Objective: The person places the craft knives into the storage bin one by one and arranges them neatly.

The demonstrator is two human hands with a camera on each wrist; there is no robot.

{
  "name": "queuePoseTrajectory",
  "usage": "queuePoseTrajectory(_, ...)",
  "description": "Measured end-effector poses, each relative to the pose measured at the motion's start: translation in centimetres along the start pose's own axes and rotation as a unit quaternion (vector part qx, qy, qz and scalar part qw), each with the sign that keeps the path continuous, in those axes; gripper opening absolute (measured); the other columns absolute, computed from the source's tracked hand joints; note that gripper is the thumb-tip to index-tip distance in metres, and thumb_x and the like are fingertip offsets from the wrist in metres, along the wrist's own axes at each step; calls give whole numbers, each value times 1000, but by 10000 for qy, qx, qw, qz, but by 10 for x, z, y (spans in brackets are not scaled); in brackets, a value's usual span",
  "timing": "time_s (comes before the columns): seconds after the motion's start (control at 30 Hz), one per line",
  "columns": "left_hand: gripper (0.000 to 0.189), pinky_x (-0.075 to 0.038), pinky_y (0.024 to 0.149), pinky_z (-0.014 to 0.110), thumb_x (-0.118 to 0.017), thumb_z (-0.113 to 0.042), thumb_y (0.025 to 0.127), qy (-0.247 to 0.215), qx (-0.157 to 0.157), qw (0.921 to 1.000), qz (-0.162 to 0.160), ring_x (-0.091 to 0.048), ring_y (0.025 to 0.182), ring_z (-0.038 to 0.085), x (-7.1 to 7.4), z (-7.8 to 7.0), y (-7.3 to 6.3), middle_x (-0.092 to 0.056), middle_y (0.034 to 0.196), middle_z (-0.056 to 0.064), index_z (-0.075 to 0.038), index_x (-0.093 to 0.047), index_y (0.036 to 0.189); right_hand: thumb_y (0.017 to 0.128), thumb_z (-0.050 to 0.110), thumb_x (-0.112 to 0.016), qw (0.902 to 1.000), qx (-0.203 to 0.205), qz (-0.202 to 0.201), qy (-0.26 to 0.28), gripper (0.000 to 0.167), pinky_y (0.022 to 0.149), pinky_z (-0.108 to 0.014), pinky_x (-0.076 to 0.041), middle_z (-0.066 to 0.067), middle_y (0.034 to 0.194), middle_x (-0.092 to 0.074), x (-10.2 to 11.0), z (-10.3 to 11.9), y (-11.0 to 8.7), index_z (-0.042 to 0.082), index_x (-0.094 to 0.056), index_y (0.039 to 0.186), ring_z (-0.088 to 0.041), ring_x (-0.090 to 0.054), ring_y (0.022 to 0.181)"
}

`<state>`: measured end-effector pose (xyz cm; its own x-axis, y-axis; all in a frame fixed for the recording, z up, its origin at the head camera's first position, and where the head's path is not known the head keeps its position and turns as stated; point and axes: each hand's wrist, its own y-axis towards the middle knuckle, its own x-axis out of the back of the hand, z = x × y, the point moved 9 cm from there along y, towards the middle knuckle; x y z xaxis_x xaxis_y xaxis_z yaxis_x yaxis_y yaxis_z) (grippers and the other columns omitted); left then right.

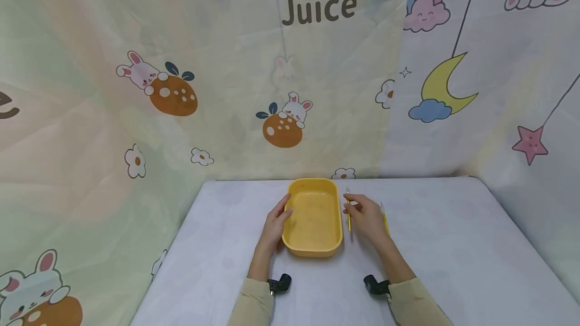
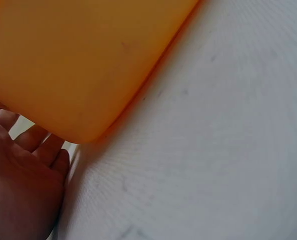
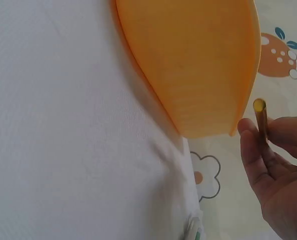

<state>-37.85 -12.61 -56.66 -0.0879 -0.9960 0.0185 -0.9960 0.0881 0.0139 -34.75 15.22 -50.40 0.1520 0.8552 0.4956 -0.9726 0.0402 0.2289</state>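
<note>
A yellow rectangular plastic basin (image 1: 313, 218) with rounded corners stands on the table, its inside bare. My left hand (image 1: 273, 223) grips its left side, thumb over the rim and fingers along the outer wall; in the left wrist view the fingers (image 2: 48, 147) curl near the basin's lower edge. Just right of the basin, my right hand (image 1: 368, 218) pinches a slim yellow pen-like stick (image 1: 349, 223) with a pale pointed tip. The right wrist view shows the stick's round amber end (image 3: 259, 106) between thumb and fingers, close to the basin wall.
A second slim yellow stick (image 1: 385, 223) with a pale tip lies on the table, partly behind the right hand. The white-covered table (image 1: 453, 255) spreads out on both sides. Printed cloth walls (image 1: 226, 89) rise behind and beside it.
</note>
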Motion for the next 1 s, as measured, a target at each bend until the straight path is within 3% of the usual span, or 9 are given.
queuePoseTrajectory(0.1, 48, -18, 132, 45, -57, -17, 107, 16, -23, 10000, -1, -24, 160, 20, 0, 0, 1, -40, 166, -3, -26, -52, 154, 101, 12, -69, 9999, 80, -57, 56, 36, 62, -19, -55, -13, 115, -73, -1, 5, 0, 8, -67, 136, -20, -73, 87)
queuePoseTrajectory(0.3, 48, -17, 132, 45, -57, -18, 106, 25, -34, 10000, -33, -24, 160, 20, 0, -1, 2, -41, 166, -3, -26, -53, 154, 99, 5, -69, 9991, 249, -107, 332, 41, 70, -18, -60, -17, 133, -67, -4, 18, 1, 5, -64, 139, -28, -75, 97)
queuePoseTrajectory(0.57, 50, -20, 131, 47, -57, -17, 106, 56, -95, 9999, -20, -27, 159, 23, -2, -4, 1, -42, 166, 0, -20, -51, 156, 98, 8, -71, 9989, 150, -163, 414, 42, 71, -15, -57, -16, 132, -68, -6, 24, 2, 5, -65, 139, -26, -76, 98)
queuePoseTrajectory(1.0, 50, -20, 132, 46, -58, -19, 106, 37, -47, 10000, 2, -26, 160, 22, -1, -1, -1, -41, 166, -2, -21, -50, 156, 98, -3, -67, 9922, 409, 129, 1174, 43, 77, -37, -66, -21, 131, -63, -30, 46, 8, -3, -61, 141, -30, -77, 94)
